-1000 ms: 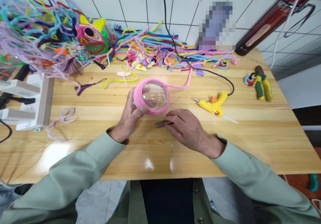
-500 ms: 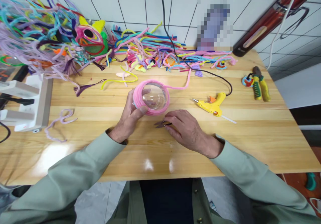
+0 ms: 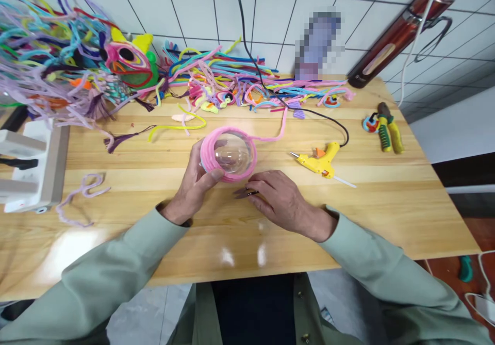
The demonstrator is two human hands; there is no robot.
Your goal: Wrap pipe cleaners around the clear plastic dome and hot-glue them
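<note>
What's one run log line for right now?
left hand: holds pink-ringed clear dome | right hand: holds snips | glue gun: on table

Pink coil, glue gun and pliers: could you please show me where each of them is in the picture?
Pink coil (image 3: 208,155): head view, on its thick left side.
Glue gun (image 3: 318,164): head view, on its yellow body.
Pliers (image 3: 395,134): head view, on the rightmost handle.

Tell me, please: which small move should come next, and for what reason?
Perhaps bring the scissors in the right hand to where the pink strand leaves the pink coil: the left hand holds the coil around the clear dome, and the strand trails away over the table.
</note>
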